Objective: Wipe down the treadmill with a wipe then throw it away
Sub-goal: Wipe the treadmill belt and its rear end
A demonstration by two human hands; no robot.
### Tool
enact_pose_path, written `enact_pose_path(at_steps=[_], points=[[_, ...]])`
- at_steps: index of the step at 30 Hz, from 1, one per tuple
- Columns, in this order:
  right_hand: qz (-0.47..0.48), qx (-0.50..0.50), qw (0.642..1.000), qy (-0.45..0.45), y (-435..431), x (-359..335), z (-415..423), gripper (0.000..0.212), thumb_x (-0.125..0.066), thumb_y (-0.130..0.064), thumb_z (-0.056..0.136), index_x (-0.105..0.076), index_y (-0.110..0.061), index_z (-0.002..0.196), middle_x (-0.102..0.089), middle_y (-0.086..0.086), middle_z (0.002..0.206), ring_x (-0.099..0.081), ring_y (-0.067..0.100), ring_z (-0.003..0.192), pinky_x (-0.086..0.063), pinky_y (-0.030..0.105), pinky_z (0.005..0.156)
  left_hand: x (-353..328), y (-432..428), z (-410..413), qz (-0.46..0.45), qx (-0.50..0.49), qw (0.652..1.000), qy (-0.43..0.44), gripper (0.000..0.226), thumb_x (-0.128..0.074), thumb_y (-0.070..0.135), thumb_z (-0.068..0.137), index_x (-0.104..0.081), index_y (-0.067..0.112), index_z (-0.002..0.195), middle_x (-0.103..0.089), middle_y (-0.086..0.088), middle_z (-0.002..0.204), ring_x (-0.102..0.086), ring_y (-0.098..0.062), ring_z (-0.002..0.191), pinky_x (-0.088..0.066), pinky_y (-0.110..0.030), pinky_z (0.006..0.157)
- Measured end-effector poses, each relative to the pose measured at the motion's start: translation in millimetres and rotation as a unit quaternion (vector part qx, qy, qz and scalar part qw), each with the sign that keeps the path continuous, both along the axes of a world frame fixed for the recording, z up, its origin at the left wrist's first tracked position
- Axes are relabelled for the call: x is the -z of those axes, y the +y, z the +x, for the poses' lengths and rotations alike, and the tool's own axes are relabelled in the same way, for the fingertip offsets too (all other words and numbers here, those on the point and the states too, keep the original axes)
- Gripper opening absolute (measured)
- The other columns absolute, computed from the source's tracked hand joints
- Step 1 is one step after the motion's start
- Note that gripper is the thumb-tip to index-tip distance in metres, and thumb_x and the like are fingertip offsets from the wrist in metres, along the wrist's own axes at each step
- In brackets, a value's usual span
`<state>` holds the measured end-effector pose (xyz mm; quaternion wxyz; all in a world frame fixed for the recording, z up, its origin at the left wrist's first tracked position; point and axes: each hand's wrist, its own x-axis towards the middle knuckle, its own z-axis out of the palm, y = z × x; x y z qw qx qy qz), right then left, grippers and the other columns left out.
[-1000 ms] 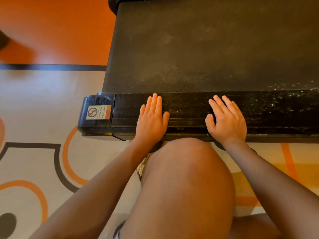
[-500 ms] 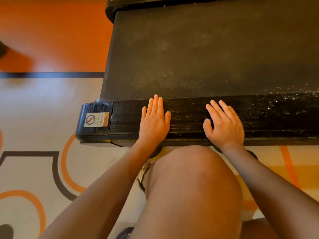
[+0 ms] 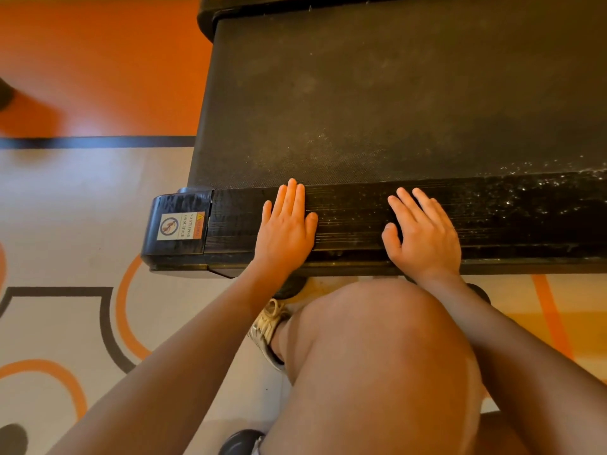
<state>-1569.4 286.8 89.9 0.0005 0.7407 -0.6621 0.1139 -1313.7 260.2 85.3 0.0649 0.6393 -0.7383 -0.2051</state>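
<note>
Treadmill (image 3: 377, 110) dead ahead and low, with its side rail (image 3: 354, 221) running left to right across the view, parallel to the shoulders, and the dusty belt (image 3: 328, 77) beyond it. Left hand (image 3: 285, 231) laid flat on that rail, palm down, fingers straight and close together, nearer the end cap (image 3: 170, 198) with the warning sticker (image 3: 180, 225). Right hand (image 3: 425, 236) likewise flat on the rail, fingers slightly spread, well apart from the left and nearer the stretch of glinting specks (image 3: 532, 198) toward the right edge. Neither grip closed on anything: both open, palms down on the rail. No wipe in sight anywhere, not on the rail, not on the belt, not on the patterned floor (image 3: 65, 224); cannot tell whether hidden beneath a palm. Bent knee (image 3: 377, 356) directly below the gap between the hands, shoe (image 3: 267, 330) tucked close to the base of the frame. Judging by this layout: wiping likely to run along the rail's long axis, sideways rather than away from the body, with the right hand better placed for the speckled stretch and the left for the capped end. Fetching or uncovering a wipe probably needed first; disposal a long way off.
</note>
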Motion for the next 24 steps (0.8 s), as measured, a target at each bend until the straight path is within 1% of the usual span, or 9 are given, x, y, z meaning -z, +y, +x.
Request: enact_pose_path(at_steps=[4,8,13,18,21,24], points=[[-0.005,0.001,1.000,-0.002,0,0,0,0.059,-0.033,-0.043,0.102,-0.056,-0.012,0.147,-0.051,0.011,0.153,-0.040,0.031,0.147,-0.031,0.049,0.121,0,5,-3,0.001,-0.001,1.000,0.015,0.063,-0.024,0.044,0.111,-0.006,0.016,0.164,0.002,-0.004,0.172,0.005,-0.023,0.158,0.003,-0.044,0.125],[-0.008,-0.001,1.000,0.001,1,1,0,0.059,-0.033,-0.043,0.102,-0.056,-0.012,0.146,-0.052,0.011,0.153,-0.041,0.031,0.147,-0.032,0.049,0.121,3,31,7,0.000,0.020,1.000,0.023,0.062,-0.024,0.043,0.111,-0.006,0.017,0.165,0.003,-0.002,0.172,0.008,-0.019,0.158,0.007,-0.038,0.123],[-0.012,0.000,1.000,0.004,1,1,1,0.058,-0.034,-0.041,0.102,-0.056,-0.011,0.146,-0.052,0.011,0.153,-0.041,0.031,0.147,-0.031,0.049,0.120,4,4,7,-0.007,0.034,0.999,0.000,0.064,-0.024,0.045,0.111,-0.007,0.015,0.164,0.001,-0.005,0.172,0.004,-0.023,0.158,0.004,-0.041,0.123],[-0.016,-0.001,1.000,0.003,1,2,1,0.058,-0.034,-0.041,0.102,-0.055,-0.011,0.147,-0.052,0.011,0.153,-0.040,0.031,0.147,-0.032,0.049,0.121,-2,-20,4,0.033,0.060,0.998,-0.004,0.066,-0.024,0.046,0.111,0.000,0.015,0.164,0.008,-0.005,0.172,0.010,-0.024,0.158,0.007,-0.044,0.123],[-0.023,-0.006,1.000,0.002,0,3,1,0.057,-0.033,-0.041,0.103,-0.056,-0.011,0.146,-0.052,0.011,0.152,-0.040,0.030,0.147,-0.033,0.049,0.121,-10,-27,15,0.090,0.104,0.990,-0.005,0.069,-0.026,0.045,0.111,0.008,0.014,0.163,0.015,-0.006,0.170,0.016,-0.024,0.156,0.008,-0.047,0.124],[-0.028,-0.009,1.000,0.002,1,2,4,0.056,-0.034,-0.040,0.103,-0.057,-0.011,0.145,-0.053,0.011,0.152,-0.041,0.031,0.147,-0.033,0.050,0.120,-20,-37,23,0.140,0.146,0.979,-0.036,0.073,-0.028,0.045,0.111,0.012,0.013,0.162,0.020,-0.007,0.170,0.018,-0.027,0.156,0.005,-0.051,0.125]])
